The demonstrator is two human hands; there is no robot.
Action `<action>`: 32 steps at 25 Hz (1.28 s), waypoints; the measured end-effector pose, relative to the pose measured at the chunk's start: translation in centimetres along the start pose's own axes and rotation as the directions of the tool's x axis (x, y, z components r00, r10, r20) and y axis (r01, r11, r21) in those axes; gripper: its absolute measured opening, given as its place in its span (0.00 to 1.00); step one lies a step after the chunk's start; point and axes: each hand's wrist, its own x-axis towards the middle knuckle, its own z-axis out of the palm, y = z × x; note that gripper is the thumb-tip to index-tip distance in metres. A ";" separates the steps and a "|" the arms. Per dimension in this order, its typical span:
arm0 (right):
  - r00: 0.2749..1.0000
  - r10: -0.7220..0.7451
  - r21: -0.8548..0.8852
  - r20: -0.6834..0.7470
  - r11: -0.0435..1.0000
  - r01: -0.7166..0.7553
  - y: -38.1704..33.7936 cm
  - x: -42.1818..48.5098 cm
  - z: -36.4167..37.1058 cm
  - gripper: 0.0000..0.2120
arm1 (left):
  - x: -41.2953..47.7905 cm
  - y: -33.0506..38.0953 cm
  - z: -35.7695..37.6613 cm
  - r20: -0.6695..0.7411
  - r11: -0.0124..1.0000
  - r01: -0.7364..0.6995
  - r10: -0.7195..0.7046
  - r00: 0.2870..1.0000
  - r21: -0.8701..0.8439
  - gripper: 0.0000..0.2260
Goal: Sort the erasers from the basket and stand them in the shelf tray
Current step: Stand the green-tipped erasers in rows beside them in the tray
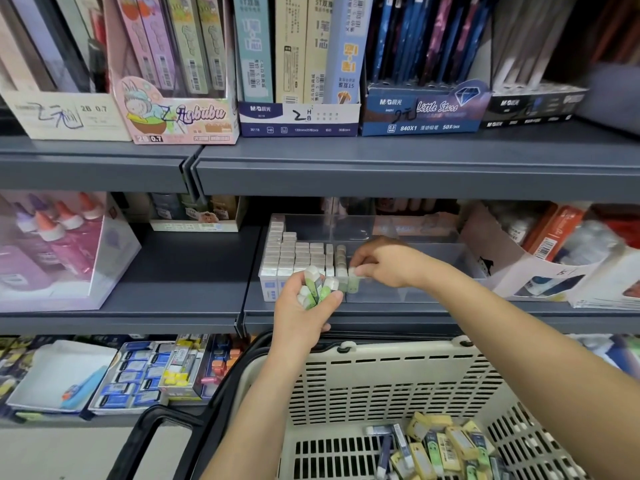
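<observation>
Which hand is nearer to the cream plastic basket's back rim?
Left. The left hand, clutching a bunch of green-sleeved erasers, hovers just above the cream plastic basket's back rim; the right hand is higher, at the clear shelf tray.

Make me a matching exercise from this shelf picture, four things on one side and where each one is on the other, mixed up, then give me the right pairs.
Things:
1. left hand
2. right hand
3. basket
4. clear tray

Places or states:
A. on the middle shelf, with rows of standing erasers filling its left part
B. holds a bunch of green-sleeved erasers in front of the tray
C. below the shelf edge, with loose yellow and green erasers in its bottom
D. pinches a single eraser at the tray's front

Pairs: 1-B, 2-D, 3-C, 4-A
</observation>
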 end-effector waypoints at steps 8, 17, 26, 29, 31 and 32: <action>0.993 0.113 0.042 0.047 0.992 -0.115 -0.1 0.8 -0.2 0.14 | 0.0 -0.1 0.0 -0.002 1.000 0.012 -0.012 1.000 -0.014 0.10; 0.960 0.217 0.075 0.177 0.970 -0.233 -0.4 3.0 1.7 0.15 | 0.3 -0.2 -0.1 0.002 0.999 0.021 -0.021 1.000 -0.046 0.10; 0.979 0.158 0.064 0.129 0.984 -0.167 -0.2 2.7 0.7 0.14 | 0.3 -0.4 -0.1 -0.003 0.998 0.028 -0.028 1.000 -0.052 0.10; 0.989 0.149 -0.003 0.011 0.989 -0.149 -0.4 1.6 -0.4 0.15 | 0.3 -0.4 -0.1 -0.005 0.997 0.037 -0.038 0.999 -0.061 0.11; 0.978 0.094 0.125 -0.187 0.990 -0.072 -0.7 0.0 -0.5 0.13 | 0.3 -0.3 -0.1 -0.001 0.997 0.038 -0.038 0.999 -0.063 0.11; 0.969 0.044 0.194 -0.243 0.981 0.004 -1.2 -1.0 -0.3 0.11 | 0.3 -0.3 -0.2 0.003 0.997 0.037 -0.037 0.999 -0.066 0.10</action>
